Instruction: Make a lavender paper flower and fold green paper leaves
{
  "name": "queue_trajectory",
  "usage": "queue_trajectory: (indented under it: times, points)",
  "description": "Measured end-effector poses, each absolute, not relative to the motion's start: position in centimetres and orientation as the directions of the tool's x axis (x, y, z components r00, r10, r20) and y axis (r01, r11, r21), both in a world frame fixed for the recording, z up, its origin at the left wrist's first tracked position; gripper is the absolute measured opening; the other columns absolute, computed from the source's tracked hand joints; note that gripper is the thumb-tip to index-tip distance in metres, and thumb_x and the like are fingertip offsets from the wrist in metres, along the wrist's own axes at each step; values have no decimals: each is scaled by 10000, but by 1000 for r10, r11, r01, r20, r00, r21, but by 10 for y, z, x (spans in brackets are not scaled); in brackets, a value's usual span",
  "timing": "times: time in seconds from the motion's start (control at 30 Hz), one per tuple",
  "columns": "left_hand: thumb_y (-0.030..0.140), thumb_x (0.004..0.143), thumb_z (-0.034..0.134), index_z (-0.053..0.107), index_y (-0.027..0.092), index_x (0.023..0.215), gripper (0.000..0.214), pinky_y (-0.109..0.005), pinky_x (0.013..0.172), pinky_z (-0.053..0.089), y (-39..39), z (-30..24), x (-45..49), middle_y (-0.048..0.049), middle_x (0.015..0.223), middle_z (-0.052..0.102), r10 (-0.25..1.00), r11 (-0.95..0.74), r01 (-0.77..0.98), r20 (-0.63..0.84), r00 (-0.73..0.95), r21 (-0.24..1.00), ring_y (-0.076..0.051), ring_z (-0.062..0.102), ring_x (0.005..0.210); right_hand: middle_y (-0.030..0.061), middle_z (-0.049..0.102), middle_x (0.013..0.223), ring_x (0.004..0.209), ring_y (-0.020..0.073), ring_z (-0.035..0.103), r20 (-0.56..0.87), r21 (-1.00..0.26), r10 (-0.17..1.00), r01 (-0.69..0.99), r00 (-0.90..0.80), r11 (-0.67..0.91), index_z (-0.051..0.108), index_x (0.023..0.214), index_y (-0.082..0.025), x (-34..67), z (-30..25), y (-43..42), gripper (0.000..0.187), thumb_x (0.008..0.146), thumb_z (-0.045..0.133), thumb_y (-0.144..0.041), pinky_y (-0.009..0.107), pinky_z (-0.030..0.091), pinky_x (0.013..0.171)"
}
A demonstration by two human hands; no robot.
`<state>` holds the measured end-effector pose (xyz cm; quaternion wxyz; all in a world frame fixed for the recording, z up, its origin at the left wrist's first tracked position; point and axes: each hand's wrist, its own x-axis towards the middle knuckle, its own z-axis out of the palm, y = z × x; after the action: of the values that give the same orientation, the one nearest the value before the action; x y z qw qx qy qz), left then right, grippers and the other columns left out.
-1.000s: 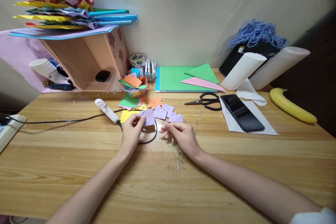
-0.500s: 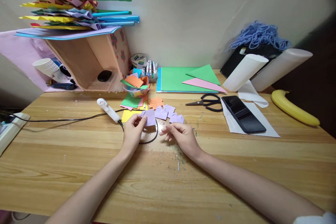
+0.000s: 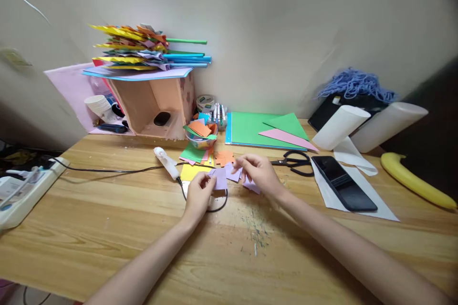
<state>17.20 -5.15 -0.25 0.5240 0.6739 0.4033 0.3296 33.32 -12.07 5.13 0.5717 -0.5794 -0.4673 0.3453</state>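
Observation:
My left hand [image 3: 200,195] pinches a small purple paper square [image 3: 220,179] between thumb and fingers, holding it a little above the table. Just to the right, my right hand [image 3: 260,175] hovers over more purple paper pieces [image 3: 252,187] with its fingers curved and apart, and I see nothing in them. Its fingers partly cover those pieces. An orange paper shape [image 3: 224,157] lies behind them. Left of my left hand are a yellow paper sheet [image 3: 194,172] and a white glue gun [image 3: 166,163], whose black cord loops under the held square.
Black scissors [image 3: 296,163], a phone [image 3: 343,183] on white paper and a banana [image 3: 417,180] lie at right. A bowl of paper scraps [image 3: 201,140], green sheets [image 3: 246,128] and an open box [image 3: 150,105] stand behind. A power strip [image 3: 32,195] sits at left.
The view has shifted, so everything appears lower and further right. My right hand has moved from beside the held square to over the loose purple pieces. My left hand keeps its square.

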Motion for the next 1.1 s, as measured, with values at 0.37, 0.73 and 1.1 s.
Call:
queue_trajectory:
  times: [0.37,0.73,1.1]
  points:
    - [344,737,513,421,167,587,249,-220,538,298,-52,2,172,37,578,393,895,-129,166,43,443,978,-107,389,565,70,683,645,570,164,637,341,-730,920,671,194,130,653,686,-127,345,103,33,166,740,575,-263,255,500,536]
    - [326,732,545,505,147,626,212,-219,550,321,-52,2,172,29,593,442,878,-150,136,69,473,979,-104,412,568,61,699,855,1059,208,534,282,-654,935,757,216,23,556,1082,-165,339,116,-7,359,902,312,-356,473,209,1003]
    - [83,757,511,684,233,820,237,-259,723,430,-75,16,166,-46,881,536,589,-555,-24,414,694,831,-151,518,865,33,609,712,541,103,565,-415,-909,894,-27,168,-416,528,840,-147,338,37,-154,342,730,580,-467,233,461,511]
